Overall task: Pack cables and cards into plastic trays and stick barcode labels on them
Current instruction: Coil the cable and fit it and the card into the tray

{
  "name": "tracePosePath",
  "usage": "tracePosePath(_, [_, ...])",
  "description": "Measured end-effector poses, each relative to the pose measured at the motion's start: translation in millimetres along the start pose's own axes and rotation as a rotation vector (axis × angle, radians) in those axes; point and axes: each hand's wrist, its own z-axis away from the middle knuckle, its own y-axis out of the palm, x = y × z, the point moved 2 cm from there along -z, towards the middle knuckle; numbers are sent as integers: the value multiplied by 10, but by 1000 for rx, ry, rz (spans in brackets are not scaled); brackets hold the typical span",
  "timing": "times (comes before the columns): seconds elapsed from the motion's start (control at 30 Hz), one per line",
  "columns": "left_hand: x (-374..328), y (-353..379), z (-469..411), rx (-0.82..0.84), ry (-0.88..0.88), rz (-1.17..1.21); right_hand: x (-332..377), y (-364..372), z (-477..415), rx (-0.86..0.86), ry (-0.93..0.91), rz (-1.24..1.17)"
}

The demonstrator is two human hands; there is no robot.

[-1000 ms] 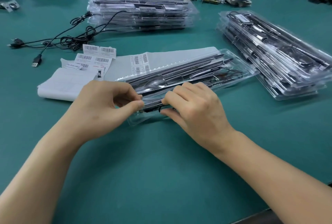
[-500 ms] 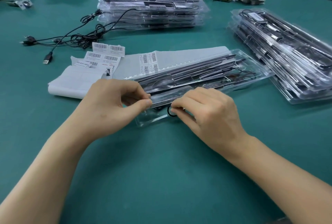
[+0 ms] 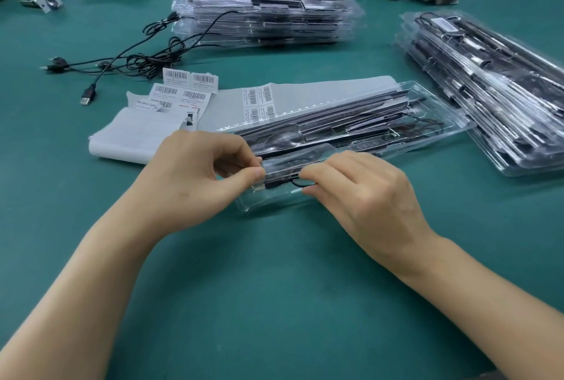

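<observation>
Green table mat (image 3: 274, 303), clear plastic tray (image 3: 451, 128) lying slantwise at centre. Left hand (image 3: 195, 178) pinching tray's near end; right hand (image 3: 360, 193) pinching black cable (image 3: 276, 184) loop just beside. Barcode labels (image 3: 189, 86) behind, left of tray.

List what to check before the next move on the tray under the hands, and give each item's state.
1. Black cable fully inside the clear tray: not ok; the right hand pinches a loop of it at the near end, beside the USB plug.
2. Tray steadied: ok; the left hand pinches its end.
3. Card in the tray: cannot tell; glare hides it.
4. Barcode label on this tray: not ok; none visible.
5. Label sheet at hand: ok; it lies just behind the tray.
</observation>
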Motion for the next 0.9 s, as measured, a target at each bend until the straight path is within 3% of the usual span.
tracePosePath(0.33, [6,4,8,19,15,4,-22,49,-82,-100,-111,103])
tracePosePath(0.7, [3,-9,9,28,10,7,89,62,-89,175,-96,338])
tracePosePath(0.8, [9,-7,12,32,14,-8,116,54,36,325,-25,391])
tracePosePath(0.9, [19,-4,3,32,26,-23,139,29,97,360,75,349])
